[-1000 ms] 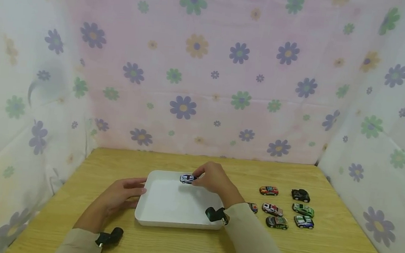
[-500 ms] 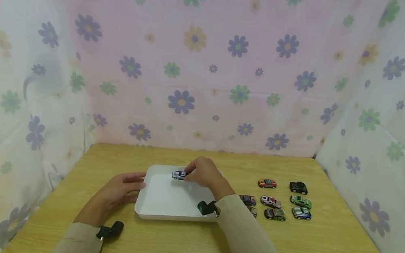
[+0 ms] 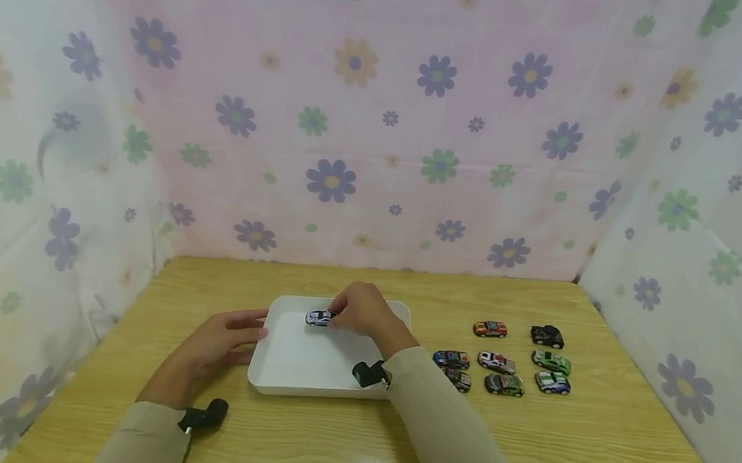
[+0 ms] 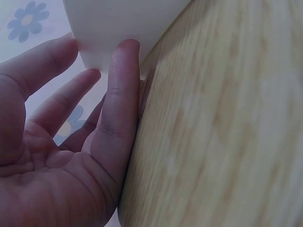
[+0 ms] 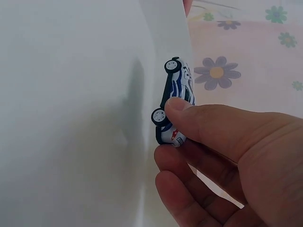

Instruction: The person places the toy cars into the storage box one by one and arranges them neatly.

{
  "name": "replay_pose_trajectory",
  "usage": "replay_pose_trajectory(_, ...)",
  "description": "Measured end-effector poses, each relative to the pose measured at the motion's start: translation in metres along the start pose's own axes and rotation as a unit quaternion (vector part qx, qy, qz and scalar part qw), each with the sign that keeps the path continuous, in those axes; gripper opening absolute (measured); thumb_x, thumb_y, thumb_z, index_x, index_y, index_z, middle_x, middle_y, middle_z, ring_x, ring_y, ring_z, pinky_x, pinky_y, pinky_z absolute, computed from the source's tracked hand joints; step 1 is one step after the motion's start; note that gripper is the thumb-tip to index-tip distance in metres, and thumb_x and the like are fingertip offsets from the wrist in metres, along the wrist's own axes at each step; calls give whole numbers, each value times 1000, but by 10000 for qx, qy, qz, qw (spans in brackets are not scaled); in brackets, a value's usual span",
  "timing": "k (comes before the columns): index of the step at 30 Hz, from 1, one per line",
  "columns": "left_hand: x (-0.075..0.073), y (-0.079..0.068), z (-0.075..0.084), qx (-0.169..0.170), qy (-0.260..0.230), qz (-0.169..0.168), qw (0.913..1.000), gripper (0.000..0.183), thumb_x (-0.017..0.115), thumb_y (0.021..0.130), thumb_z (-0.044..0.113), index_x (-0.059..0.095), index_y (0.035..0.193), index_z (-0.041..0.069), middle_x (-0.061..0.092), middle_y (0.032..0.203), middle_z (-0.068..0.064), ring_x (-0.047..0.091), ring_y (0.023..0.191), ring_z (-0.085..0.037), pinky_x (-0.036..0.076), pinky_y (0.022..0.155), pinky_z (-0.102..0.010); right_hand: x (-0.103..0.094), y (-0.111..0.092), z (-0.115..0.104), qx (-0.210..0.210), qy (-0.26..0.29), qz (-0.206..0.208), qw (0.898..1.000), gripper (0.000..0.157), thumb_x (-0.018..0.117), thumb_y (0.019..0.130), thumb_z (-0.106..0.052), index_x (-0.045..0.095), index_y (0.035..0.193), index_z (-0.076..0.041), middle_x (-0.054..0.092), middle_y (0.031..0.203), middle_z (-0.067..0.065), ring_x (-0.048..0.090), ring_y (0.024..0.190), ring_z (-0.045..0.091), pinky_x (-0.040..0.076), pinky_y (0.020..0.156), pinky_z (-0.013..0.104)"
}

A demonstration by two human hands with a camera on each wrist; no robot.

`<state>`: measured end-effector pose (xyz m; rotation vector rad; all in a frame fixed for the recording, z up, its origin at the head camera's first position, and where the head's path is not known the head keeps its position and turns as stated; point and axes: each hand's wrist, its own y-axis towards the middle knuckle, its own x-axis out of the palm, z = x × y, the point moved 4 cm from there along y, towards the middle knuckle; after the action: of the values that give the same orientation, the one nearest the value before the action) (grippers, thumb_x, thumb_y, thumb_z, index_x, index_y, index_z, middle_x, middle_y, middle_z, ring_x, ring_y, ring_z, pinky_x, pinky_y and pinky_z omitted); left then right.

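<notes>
The toy car [image 3: 318, 319] is shifted farther left over the white tray [image 3: 297, 366] than a second ago; one end is pinched between thumb and fingers of the right hand [image 3: 361, 311], the other (wheels toward the tray floor) left jutting clear; the tray's left wall is touched by the left hand [image 3: 216, 339], fingers apart.
</notes>
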<state>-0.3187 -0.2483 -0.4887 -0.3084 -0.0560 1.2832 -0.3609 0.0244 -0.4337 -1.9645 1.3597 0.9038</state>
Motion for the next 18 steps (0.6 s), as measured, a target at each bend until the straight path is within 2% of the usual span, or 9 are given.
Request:
replay_pose_trajectory(14,1,-3,4,0,66,-130,9999,70,72,99,26,40,159,7,44,156,-25,64,122,-23,61,94,-41,24,9,-10,41,446,-57,9990,16,92,79,-21,85,92,-25,74,93,-13,60,91,10,52,79,29)
replay_pose_trajectory(18,0,-1,3,-26,76,-128,9999,71,73,98,28,41,159,9,44,156,-23,64,123,-24,61,95,-41,25,10,-11,45,386,-10,9992,15,91,80,-22,85,93,-27,74,94,-14,59,93,10,51,80,29)
